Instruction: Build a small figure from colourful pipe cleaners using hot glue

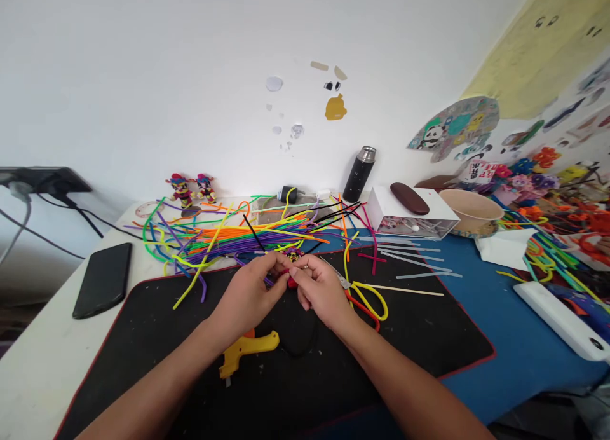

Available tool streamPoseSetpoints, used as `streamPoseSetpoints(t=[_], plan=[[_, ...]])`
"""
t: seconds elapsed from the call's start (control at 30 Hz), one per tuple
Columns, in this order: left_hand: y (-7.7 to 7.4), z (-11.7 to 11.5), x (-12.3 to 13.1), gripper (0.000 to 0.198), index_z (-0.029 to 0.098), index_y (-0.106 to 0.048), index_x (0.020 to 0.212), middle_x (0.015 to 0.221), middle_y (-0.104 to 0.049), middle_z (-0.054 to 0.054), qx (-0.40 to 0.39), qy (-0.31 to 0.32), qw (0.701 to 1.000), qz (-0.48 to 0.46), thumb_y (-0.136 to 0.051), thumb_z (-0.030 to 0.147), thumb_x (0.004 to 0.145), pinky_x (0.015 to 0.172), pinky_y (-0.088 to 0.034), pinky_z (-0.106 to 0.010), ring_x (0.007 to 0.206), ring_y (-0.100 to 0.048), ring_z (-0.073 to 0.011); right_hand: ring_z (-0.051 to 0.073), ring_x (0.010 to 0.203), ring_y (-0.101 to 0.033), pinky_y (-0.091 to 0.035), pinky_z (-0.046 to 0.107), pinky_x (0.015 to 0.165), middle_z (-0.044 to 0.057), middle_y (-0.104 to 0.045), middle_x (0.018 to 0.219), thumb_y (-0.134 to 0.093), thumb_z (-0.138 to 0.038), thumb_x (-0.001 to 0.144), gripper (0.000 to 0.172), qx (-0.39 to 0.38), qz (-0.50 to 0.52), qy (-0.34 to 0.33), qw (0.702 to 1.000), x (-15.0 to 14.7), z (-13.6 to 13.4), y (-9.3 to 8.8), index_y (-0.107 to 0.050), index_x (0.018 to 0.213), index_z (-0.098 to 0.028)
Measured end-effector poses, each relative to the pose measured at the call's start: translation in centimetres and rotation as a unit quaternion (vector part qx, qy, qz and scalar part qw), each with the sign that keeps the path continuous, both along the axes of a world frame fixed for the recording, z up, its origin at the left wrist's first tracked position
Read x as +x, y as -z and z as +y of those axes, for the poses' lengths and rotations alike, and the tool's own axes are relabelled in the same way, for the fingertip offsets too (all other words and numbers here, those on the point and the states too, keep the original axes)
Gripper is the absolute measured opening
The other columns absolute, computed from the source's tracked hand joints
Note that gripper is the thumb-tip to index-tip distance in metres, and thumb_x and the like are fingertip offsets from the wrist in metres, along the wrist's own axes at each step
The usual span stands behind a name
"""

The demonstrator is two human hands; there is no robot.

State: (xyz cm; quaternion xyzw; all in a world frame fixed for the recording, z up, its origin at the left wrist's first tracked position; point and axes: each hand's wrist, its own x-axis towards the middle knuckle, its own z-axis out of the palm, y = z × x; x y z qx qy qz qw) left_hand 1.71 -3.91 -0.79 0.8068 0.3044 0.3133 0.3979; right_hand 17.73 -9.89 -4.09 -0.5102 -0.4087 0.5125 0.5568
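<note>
Both hands meet above the black mat (410, 338), near its back edge. My left hand (255, 287) is closed, its fingertips pinching a small red piece (292, 281). From the other side my right hand (321, 290) pinches the same piece between thumb and fingers. A small yellow and purple figure part (294, 255) shows just behind the fingertips; whether it is joined to the red piece is hidden. Below my left hand lies a yellow glue gun (250, 348). Yellow bent pipe cleaners (376, 300) rest right of my right hand.
A heap of coloured pipe cleaners (238, 236) lies behind the hands. Two small figures (181, 189) stand back left, above a black phone (102, 280). A black flask (359, 173), white box (410, 214), bowl (469, 208) and pale sticks (414, 255) are right.
</note>
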Motion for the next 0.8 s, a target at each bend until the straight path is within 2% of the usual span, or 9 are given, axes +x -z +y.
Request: streamPoseSetpoints(t=[0.13, 0.2, 0.3, 0.43, 0.57, 0.8], plan=[[0.0, 0.2, 0.0, 0.01, 0.024, -0.07, 0.099, 0.091, -0.074, 0.0, -0.037, -0.001, 0.999, -0.014, -0.063, 0.021, 0.094, 0.081, -0.05, -0.031, 0.084, -0.068, -0.0185, 0.009, 0.033, -0.042, -0.03, 0.02, 0.035, -0.013, -0.046, 0.045, -0.071, -0.057, 0.091, 0.038, -0.002, 0.036, -0.02, 0.999, 0.1, -0.2, 0.0, -0.061, 0.094, -0.021], [-0.2, 0.5, -0.2, 0.007, 0.023, -0.069, 0.098, 0.09, -0.072, 0.0, -0.087, -0.008, 0.995, -0.043, -0.065, 0.026, 0.093, 0.081, -0.051, -0.031, 0.084, -0.067, -0.0186, 0.01, 0.034, -0.046, -0.029, 0.019, 0.035, -0.011, -0.053, 0.048, -0.07, -0.059, 0.092, 0.042, 0.0, 0.04, -0.037, 0.999, 0.3, -0.3, -0.2, -0.062, 0.104, -0.02], [-0.4, 1.2, -0.4, 0.016, 0.021, -0.068, 0.096, 0.085, -0.07, 0.0, -0.181, -0.018, 0.978, -0.097, -0.073, 0.034, 0.089, 0.074, -0.051, -0.03, 0.078, -0.065, -0.0176, 0.01, 0.035, -0.048, -0.029, 0.019, 0.035, -0.01, -0.057, 0.05, -0.07, -0.06, 0.091, 0.048, 0.006, 0.03, -0.031, 0.999, 0.7, -0.6, -0.4, -0.062, 0.113, -0.018], [-0.5, 1.7, -0.5, 0.027, 0.019, -0.069, 0.095, 0.08, -0.068, 0.001, -0.261, -0.021, 0.956, -0.13, -0.082, 0.04, 0.083, 0.068, -0.049, -0.028, 0.071, -0.061, -0.0154, 0.009, 0.035, -0.045, -0.029, 0.02, 0.036, -0.01, -0.054, 0.049, -0.071, -0.058, 0.092, 0.045, 0.016, 0.016, -0.002, 1.0, 1.0, -0.9, -0.3, -0.064, 0.11, -0.017], [-0.4, 1.7, -0.3, 0.035, 0.019, -0.07, 0.092, 0.077, -0.068, 0.001, -0.31, -0.016, 0.939, -0.148, -0.09, 0.043, 0.075, 0.067, -0.048, -0.027, 0.069, -0.061, -0.0146, 0.008, 0.036, -0.045, -0.029, 0.02, 0.037, -0.011, -0.054, 0.05, -0.071, -0.054, 0.093, 0.041, 0.028, 0.01, -0.008, 1.0, 0.9, -1.0, -0.5, -0.063, 0.109, -0.018], [-0.5, 1.3, -0.3, 0.036, 0.018, -0.074, 0.089, 0.075, -0.068, 0.001, -0.375, -0.003, 0.912, -0.169, -0.095, 0.04, 0.069, 0.067, -0.046, -0.026, 0.067, -0.06, -0.0132, 0.008, 0.038, -0.046, -0.031, 0.019, 0.037, -0.012, -0.052, 0.056, -0.074, -0.047, 0.091, 0.036, 0.051, 0.013, -0.015, 0.999, 0.3, -0.8, -0.5, -0.065, 0.112, -0.019]])
